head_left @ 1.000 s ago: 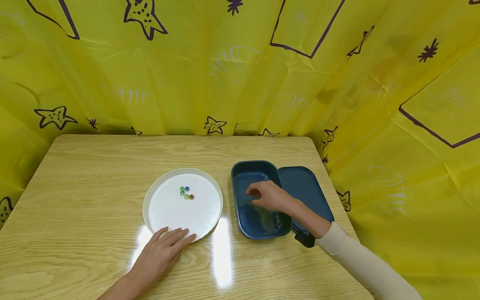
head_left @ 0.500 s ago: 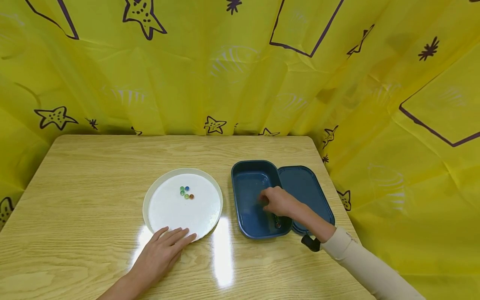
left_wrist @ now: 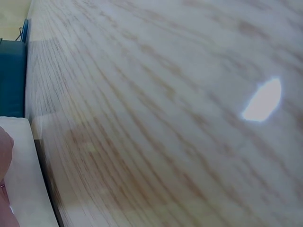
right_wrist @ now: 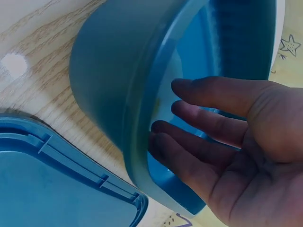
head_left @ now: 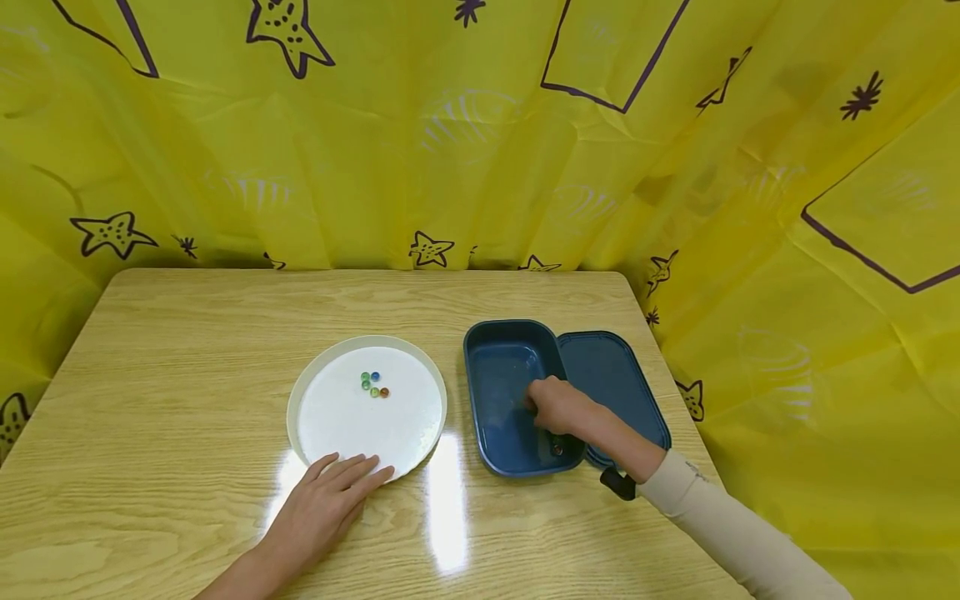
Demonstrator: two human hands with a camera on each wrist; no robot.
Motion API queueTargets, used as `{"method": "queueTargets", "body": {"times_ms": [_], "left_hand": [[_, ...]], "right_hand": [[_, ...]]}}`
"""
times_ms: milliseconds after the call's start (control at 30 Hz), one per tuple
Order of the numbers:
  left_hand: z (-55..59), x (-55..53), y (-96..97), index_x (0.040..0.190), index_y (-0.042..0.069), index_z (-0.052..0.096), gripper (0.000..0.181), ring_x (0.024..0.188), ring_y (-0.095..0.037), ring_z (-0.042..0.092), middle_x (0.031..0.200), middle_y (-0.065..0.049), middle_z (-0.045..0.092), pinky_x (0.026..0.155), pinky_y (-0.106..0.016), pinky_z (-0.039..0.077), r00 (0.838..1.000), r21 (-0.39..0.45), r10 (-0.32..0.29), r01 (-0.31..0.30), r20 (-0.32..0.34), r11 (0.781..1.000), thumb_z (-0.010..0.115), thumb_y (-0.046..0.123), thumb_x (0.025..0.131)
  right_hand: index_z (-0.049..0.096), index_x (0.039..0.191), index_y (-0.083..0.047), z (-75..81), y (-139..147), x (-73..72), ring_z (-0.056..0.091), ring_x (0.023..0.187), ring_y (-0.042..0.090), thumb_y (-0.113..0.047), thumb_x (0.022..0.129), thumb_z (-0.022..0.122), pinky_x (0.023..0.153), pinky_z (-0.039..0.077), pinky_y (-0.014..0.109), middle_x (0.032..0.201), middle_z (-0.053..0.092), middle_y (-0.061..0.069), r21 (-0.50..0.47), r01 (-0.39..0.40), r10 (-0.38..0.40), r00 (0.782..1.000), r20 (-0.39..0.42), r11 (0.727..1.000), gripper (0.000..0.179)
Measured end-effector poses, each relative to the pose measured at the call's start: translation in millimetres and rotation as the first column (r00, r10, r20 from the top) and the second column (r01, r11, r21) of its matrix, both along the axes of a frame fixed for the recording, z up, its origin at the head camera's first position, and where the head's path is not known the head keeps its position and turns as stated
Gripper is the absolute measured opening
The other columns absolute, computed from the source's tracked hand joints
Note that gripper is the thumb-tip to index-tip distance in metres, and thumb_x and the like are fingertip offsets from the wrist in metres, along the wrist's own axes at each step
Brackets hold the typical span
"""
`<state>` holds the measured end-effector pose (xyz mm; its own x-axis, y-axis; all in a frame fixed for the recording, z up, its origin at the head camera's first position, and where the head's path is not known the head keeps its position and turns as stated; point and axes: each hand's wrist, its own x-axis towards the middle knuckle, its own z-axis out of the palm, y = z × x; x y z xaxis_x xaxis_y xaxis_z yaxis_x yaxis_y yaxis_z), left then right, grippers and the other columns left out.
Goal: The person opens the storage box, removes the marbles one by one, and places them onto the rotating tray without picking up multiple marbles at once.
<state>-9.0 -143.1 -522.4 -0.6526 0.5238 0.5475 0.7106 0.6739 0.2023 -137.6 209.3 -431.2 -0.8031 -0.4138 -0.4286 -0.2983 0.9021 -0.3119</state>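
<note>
A white round tray [head_left: 367, 425] holds several coloured glass marbles [head_left: 375, 392] in a loose cluster. My left hand [head_left: 322, 508] rests on its near rim, fingers straight; in the left wrist view only part of this hand shows, at the left edge. Right of the tray stands a dark blue rectangular box [head_left: 487, 417]. My right hand [head_left: 566, 408] reaches down into it, fingertips low near its right side. The right wrist view shows thumb and fingers slightly bent and apart, with nothing visible between them. Inside, a marble [head_left: 557, 448] shows just below the hand; others there are hidden.
The matching blue lid [head_left: 615, 383] lies on the table [head_left: 202, 400] at the box's right, partly under the right forearm. A yellow patterned curtain [head_left: 360, 167] hangs behind the table and along its right side.
My right hand has moved right and lower within the box, from above its middle to its right side, covering some marbles there. The left hand, tray and tray marbles have stayed put.
</note>
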Motion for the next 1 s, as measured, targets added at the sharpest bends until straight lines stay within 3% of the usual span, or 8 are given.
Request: {"method": "queueTargets", "body": {"times_ms": [100,267,333,500,567,667,900,1000], "left_hand": [[-0.3,-0.2,-0.1,0.122,0.017,0.07,0.054,0.103,-0.026,0.067,0.115,-0.008,0.071,0.088,-0.049,0.047,1.0,-0.002,0.0,0.0,0.0,1.0,0.02,0.032,0.111],[-0.5,-0.4,-0.1,0.121,0.017,0.07,0.055,0.103,-0.026,0.067,0.115,-0.007,0.071,0.089,-0.049,0.047,1.0,-0.009,0.005,-0.005,0.0,1.0,0.019,0.033,0.111],[-0.5,-0.4,0.0,0.121,0.017,0.07,0.055,0.103,-0.026,0.067,0.115,-0.007,0.071,0.089,-0.049,0.047,1.0,-0.008,0.005,-0.005,0.0,1.0,0.018,0.033,0.111],[-0.6,-0.3,0.2,0.122,0.017,0.07,0.055,0.103,-0.026,0.067,0.115,-0.007,0.071,0.089,-0.049,0.047,1.0,-0.007,0.004,-0.004,0.0,1.0,0.019,0.032,0.111],[-0.7,-0.2,0.3,0.122,0.017,0.07,0.055,0.102,-0.026,0.067,0.115,-0.007,0.071,0.089,-0.048,0.047,1.0,-0.007,0.006,-0.006,0.001,1.0,0.019,0.032,0.111],[-0.9,-0.1,0.2,0.122,0.017,0.07,0.054,0.103,-0.026,0.067,0.115,-0.007,0.071,0.089,-0.048,0.047,1.0,-0.007,0.008,-0.008,0.003,1.0,0.019,0.033,0.111],[-0.8,0.0,0.0,0.121,0.017,0.07,0.054,0.103,-0.026,0.067,0.115,-0.007,0.071,0.089,-0.049,0.047,1.0,-0.005,0.01,-0.01,0.006,1.0,0.02,0.033,0.111],[-0.8,0.0,0.0,0.121,0.017,0.07,0.054,0.103,-0.026,0.067,0.115,-0.007,0.071,0.089,-0.048,0.047,1.0,-0.007,0.01,-0.01,0.004,1.0,0.02,0.033,0.111]], "right_hand": [[0.032,0.068,-0.016,-1.2,0.3,0.2,0.017,0.058,0.014,0.014,0.083,0.061,0.057,0.018,0.032,0.069,0.015,-0.003,0.016,-0.008,0.008,1.0,-0.006,1.0,0.044],[0.056,0.075,-0.008,-2.3,0.6,1.2,0.029,0.056,0.014,0.013,0.085,0.062,0.054,0.026,0.031,0.066,0.033,-0.001,0.054,0.018,-0.019,1.0,0.015,0.998,0.024],[0.058,0.076,-0.007,-2.7,1.0,2.1,0.031,0.056,0.014,0.013,0.086,0.062,0.053,0.028,0.03,0.066,0.036,0.0,0.07,0.019,-0.02,1.0,0.018,0.997,0.023],[0.031,0.067,-0.016,-5.1,1.1,2.6,0.015,0.059,0.013,0.015,0.086,0.06,0.056,0.018,0.032,0.067,0.015,-0.002,0.111,-0.005,0.004,1.0,0.008,0.994,0.047],[0.028,0.067,-0.016,-5.8,0.6,2.9,0.013,0.059,0.013,0.016,0.086,0.06,0.056,0.018,0.031,0.067,0.014,-0.002,0.126,-0.013,0.012,1.0,0.004,0.992,0.049],[0.036,0.066,-0.014,-7.3,0.1,3.8,0.018,0.057,0.013,0.015,0.088,0.06,0.054,0.021,0.03,0.065,0.02,-0.002,0.146,-0.025,0.026,1.0,-0.008,0.989,0.044],[0.054,0.071,-0.009,-12.2,0.5,6.5,0.045,0.054,0.019,0.01,0.093,0.061,0.053,0.037,0.031,0.063,0.046,0.005,0.206,-0.077,0.093,0.994,-0.066,0.975,0.03],[0.057,0.074,-0.006,-14.7,2.0,7.0,0.052,0.056,0.023,0.009,0.094,0.06,0.053,0.043,0.033,0.065,0.049,0.008,0.219,-0.1,0.125,0.987,-0.103,0.971,0.026]]}}
